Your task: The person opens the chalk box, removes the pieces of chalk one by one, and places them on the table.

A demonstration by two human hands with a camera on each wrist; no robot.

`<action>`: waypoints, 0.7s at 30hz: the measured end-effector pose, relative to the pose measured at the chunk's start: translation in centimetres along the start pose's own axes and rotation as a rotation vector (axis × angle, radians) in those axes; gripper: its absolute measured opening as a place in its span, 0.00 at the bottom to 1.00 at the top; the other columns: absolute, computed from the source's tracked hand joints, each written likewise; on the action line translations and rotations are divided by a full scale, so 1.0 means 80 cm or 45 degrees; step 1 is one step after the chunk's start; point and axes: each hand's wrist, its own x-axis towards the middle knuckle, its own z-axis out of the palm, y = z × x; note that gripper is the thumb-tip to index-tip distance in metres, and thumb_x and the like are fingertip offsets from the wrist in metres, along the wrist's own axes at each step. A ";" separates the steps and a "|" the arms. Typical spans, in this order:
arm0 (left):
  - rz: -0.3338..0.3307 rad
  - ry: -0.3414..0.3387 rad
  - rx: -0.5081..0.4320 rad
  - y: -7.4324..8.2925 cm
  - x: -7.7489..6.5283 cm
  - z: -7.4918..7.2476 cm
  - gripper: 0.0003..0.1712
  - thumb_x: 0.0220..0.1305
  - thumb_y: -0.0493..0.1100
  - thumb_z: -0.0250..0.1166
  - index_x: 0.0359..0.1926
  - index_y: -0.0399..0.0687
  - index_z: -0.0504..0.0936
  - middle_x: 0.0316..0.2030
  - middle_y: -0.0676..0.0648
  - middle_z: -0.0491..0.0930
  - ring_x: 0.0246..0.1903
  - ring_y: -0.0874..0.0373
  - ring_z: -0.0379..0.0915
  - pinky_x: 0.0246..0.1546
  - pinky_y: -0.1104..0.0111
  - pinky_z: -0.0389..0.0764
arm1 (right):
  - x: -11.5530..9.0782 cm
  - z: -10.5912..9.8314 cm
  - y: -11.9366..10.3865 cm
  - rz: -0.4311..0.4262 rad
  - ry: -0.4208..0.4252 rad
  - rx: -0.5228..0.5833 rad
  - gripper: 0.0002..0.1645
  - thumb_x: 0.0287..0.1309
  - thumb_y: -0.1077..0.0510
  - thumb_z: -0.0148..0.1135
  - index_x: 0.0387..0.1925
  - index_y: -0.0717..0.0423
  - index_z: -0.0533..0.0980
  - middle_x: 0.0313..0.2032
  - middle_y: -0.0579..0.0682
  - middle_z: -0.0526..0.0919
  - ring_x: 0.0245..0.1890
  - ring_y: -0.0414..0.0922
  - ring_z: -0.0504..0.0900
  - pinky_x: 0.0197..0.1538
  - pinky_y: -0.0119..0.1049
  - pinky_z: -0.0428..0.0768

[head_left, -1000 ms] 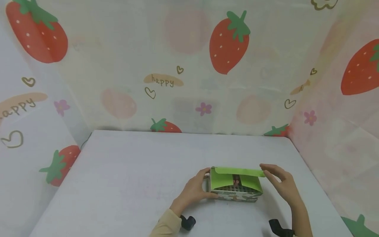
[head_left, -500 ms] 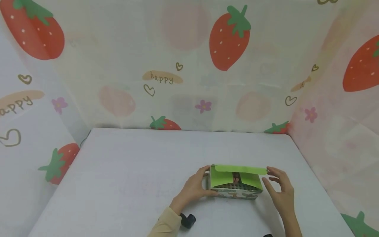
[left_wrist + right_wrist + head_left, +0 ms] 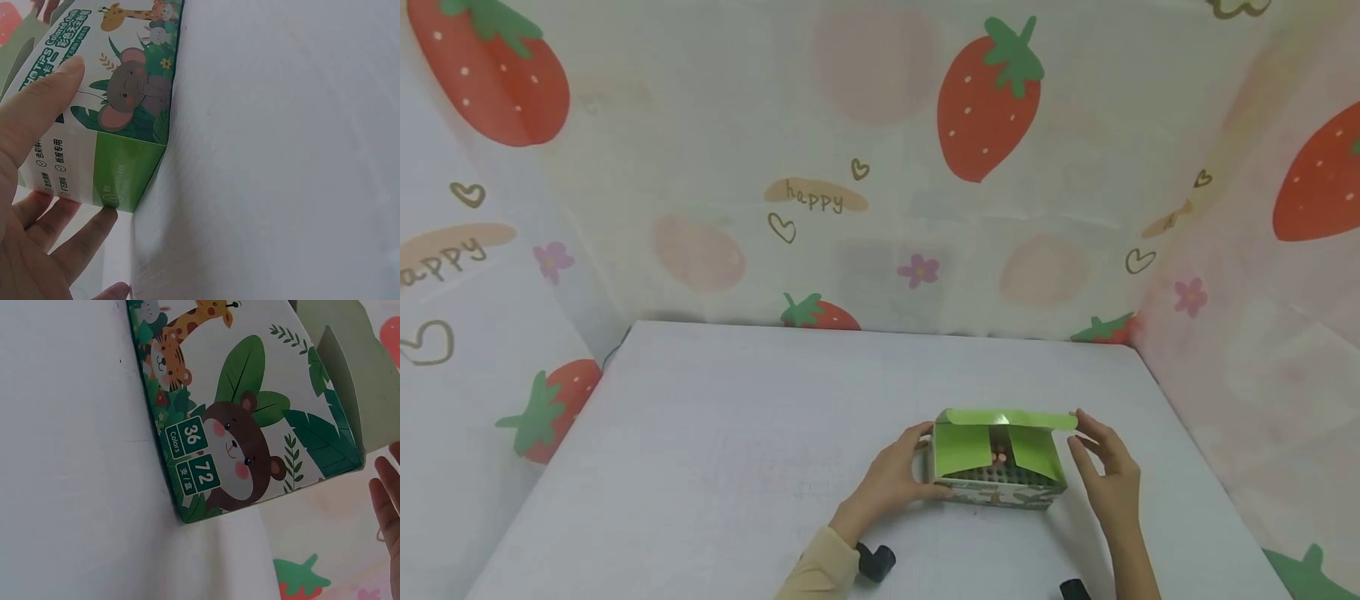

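A box of colored chalk (image 3: 996,495) with printed animals stands on the table, its green-lined lid (image 3: 1000,418) raised and its inner side flaps spread. Between those flaps the tips of the chalk sticks (image 3: 997,475) show. My left hand (image 3: 886,482) holds the box's left end, thumb (image 3: 47,100) on the printed front and fingers at the end panel. At the lid's right edge is my right hand (image 3: 1108,483), bent fingertips touching or nearly touching it, thumb apart. The right wrist view shows the box's bear-printed front (image 3: 240,444) and fingers (image 3: 385,494) beside the lid.
The white table (image 3: 700,450) runs back to a strawberry-patterned cloth (image 3: 880,167), with more cloth on the left and right. A black wrist mount (image 3: 877,563) is by the left wrist and another black piece (image 3: 1074,589) by the right.
The lid has tilted further up and back. My right hand shifted a little left and its fingers moved along the lid's right edge. My left hand kept its hold on the box.
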 end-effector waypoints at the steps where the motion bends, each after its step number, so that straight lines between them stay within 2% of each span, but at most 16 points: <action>1: 0.000 -0.001 -0.004 0.000 0.000 0.000 0.57 0.41 0.63 0.72 0.69 0.54 0.54 0.65 0.50 0.63 0.60 0.52 0.66 0.59 0.53 0.65 | 0.000 0.000 0.000 0.036 -0.011 -0.008 0.24 0.55 0.73 0.57 0.55 0.66 0.71 0.52 0.60 0.77 0.53 0.38 0.75 0.52 0.25 0.72; 5: 0.000 -0.001 -0.014 0.001 -0.001 0.000 0.57 0.40 0.64 0.72 0.69 0.55 0.54 0.65 0.50 0.63 0.60 0.52 0.66 0.59 0.54 0.66 | 0.008 0.000 -0.025 0.131 -0.078 -0.033 0.24 0.58 0.72 0.54 0.58 0.66 0.69 0.54 0.63 0.75 0.55 0.33 0.73 0.53 0.23 0.70; 7: 0.002 -0.001 -0.023 0.001 -0.001 0.000 0.57 0.40 0.64 0.72 0.69 0.55 0.54 0.65 0.50 0.63 0.60 0.52 0.66 0.59 0.54 0.66 | 0.013 0.002 -0.043 0.156 -0.102 -0.039 0.24 0.58 0.74 0.53 0.58 0.68 0.68 0.54 0.67 0.73 0.55 0.31 0.72 0.53 0.22 0.69; 8: 0.003 -0.001 -0.023 0.001 -0.001 -0.001 0.57 0.40 0.64 0.72 0.69 0.55 0.54 0.65 0.50 0.63 0.60 0.52 0.66 0.58 0.55 0.66 | 0.016 0.003 -0.048 0.134 -0.112 -0.046 0.24 0.57 0.75 0.52 0.57 0.70 0.68 0.54 0.68 0.73 0.55 0.30 0.71 0.53 0.21 0.69; 15: 0.001 0.001 -0.014 0.000 -0.001 0.000 0.57 0.40 0.63 0.73 0.69 0.55 0.54 0.65 0.51 0.63 0.60 0.52 0.66 0.58 0.55 0.67 | 0.017 0.010 -0.038 0.006 -0.188 -0.065 0.27 0.54 0.77 0.53 0.58 0.73 0.65 0.56 0.71 0.68 0.59 0.30 0.68 0.54 0.19 0.67; 18: -0.002 -0.001 -0.020 0.000 -0.001 0.000 0.57 0.40 0.63 0.73 0.69 0.56 0.53 0.66 0.52 0.62 0.60 0.53 0.66 0.58 0.55 0.66 | 0.019 0.011 -0.037 0.006 -0.236 -0.126 0.26 0.57 0.75 0.51 0.59 0.72 0.65 0.58 0.70 0.67 0.61 0.29 0.65 0.55 0.16 0.64; 21: -0.005 -0.004 -0.023 0.001 -0.002 0.000 0.57 0.40 0.63 0.73 0.69 0.56 0.53 0.66 0.52 0.62 0.60 0.53 0.65 0.59 0.55 0.66 | 0.019 0.011 -0.036 0.063 -0.284 -0.169 0.25 0.60 0.72 0.50 0.60 0.69 0.65 0.59 0.69 0.67 0.63 0.27 0.61 0.56 0.15 0.59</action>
